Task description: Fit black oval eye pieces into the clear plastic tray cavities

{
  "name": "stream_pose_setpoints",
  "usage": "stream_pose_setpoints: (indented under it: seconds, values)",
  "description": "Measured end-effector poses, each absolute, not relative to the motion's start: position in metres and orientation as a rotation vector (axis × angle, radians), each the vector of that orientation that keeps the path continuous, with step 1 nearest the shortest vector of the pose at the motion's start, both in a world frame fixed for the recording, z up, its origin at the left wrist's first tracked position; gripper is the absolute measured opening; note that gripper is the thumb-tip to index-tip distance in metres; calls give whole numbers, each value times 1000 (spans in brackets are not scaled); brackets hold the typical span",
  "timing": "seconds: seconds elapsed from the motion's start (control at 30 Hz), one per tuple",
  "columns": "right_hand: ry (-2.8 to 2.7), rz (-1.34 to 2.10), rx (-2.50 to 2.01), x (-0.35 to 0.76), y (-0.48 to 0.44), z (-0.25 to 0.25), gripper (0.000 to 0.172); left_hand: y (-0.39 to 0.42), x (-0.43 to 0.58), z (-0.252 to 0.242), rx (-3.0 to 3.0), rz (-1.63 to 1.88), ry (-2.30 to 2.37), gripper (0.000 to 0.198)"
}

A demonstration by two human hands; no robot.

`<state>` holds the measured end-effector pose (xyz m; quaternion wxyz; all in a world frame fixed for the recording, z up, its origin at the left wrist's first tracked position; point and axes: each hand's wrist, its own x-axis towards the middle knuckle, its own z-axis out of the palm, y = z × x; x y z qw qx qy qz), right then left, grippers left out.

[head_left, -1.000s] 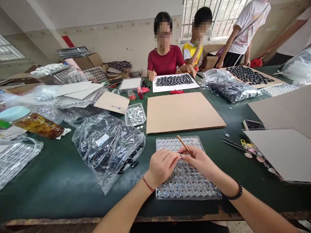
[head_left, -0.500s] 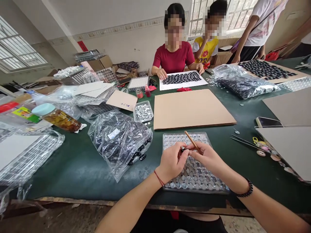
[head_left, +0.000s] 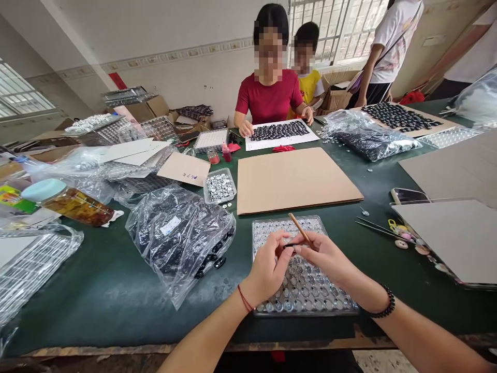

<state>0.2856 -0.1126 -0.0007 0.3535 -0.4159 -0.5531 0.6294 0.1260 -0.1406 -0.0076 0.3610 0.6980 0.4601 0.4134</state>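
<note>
My left hand (head_left: 269,268) pinches a small black piece (head_left: 289,246) between thumb and fingers; most of it is hidden. A slim wooden stick (head_left: 299,228) slants up out of my right hand (head_left: 328,257), whose fingertips meet the black piece too. Both hands hover over a clear tray (head_left: 306,305) filled with rows of small round, shiny parts. Left of the tray lies a clear plastic bag (head_left: 171,254) of black oval pieces, with a few spilling out at its open end, one loose black oval piece (head_left: 219,262) among them.
Beyond the tray lie a brown cardboard sheet (head_left: 295,181) and an open box of small silvery parts (head_left: 220,187). Tweezers (head_left: 376,226), a phone (head_left: 409,196) and grey boards (head_left: 446,238) are at right. A jar (head_left: 77,203) lies left. Across the table sits a person in red (head_left: 269,101).
The view has shifted, so the table's things sit farther left and those nearby slightly lower. My hands keep the black piece and the stick, with more of the black piece showing.
</note>
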Motion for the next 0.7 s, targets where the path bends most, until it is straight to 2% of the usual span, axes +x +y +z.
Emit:
stream_pose_setpoints:
  seconds: [0.17,0.33,0.57,0.7]
  values:
    - [-1315,1560,-1096,294,-108,-1,28,-141,125,-9,1575,1088,1151,28]
    - [-1285,1473,-1148,299,-91,-3,31,-145,123,-4,1693,1098,1165,30]
    - [-1949,1050,-1203,246,-17,-6,16,-148,119,4,1877,1068,1230,24]
    - [-2089,1014,-1211,196,19,-17,11,-148,119,2,1978,1038,1229,22]
